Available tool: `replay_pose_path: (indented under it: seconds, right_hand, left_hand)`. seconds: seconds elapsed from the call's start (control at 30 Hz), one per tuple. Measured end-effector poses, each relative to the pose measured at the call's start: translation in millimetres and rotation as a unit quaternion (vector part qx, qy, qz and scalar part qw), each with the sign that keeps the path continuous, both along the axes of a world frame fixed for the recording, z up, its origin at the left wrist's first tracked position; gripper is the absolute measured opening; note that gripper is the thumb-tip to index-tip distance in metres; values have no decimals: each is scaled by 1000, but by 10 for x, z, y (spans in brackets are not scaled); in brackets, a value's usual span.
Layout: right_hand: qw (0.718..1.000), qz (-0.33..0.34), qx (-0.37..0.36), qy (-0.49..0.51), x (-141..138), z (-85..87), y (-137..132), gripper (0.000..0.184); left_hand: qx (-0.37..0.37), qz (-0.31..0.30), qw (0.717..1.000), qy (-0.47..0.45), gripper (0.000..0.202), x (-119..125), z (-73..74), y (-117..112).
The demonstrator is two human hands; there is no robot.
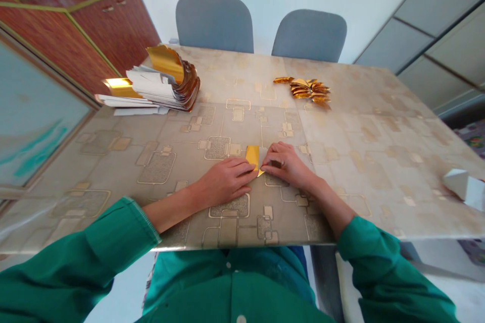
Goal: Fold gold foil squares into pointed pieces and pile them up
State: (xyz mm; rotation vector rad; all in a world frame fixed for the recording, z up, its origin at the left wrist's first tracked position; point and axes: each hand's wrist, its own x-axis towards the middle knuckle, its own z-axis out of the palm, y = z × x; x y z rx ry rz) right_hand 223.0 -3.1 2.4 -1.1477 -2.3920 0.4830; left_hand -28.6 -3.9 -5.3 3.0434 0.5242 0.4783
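Note:
A small piece of gold foil paper (252, 155) lies on the patterned table (341, 161) near its front edge. My left hand (226, 180) rests flat on the table with its fingertips pressing the paper's left side. My right hand (287, 164) is curled, fingers pinched together on the paper's right lower corner. Both arms wear green sleeves. The paper's lower part is hidden under my fingers.
A stack of white and gold sheets (161, 83) sits at the back left. A heap of folded gold pieces (307, 89) lies at the back centre. Two grey chairs (214, 22) stand behind the table. A white object (464, 187) is at the right edge, a wooden cabinet (76, 25) at the left.

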Motion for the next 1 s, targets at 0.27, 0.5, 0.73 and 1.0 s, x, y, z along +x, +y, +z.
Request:
replay_pose_path:
  seconds: [0.27, 0.5, 0.73, 1.0]
  right_hand:
    - [999, -50, -17, -2, -77, -7, -76, 13]
    - [998, -66, -22, -1, -107, -22, -60, 14]
    - [996, -88, 4, -16, -106, -50, -70, 20]
    - [991, -130, 19, -37, -62, -76, -44, 31]
  left_hand:
    - [-49, 33, 998, -20, 40, 23, 29, -116]
    - [-70, 39, 997, -9, 42, 28, 81, -154]
    - [-73, 36, 997, 1, 37, 32, 89, -158]
    - [-61, 30, 998, -3, 38, 44, 67, -159]
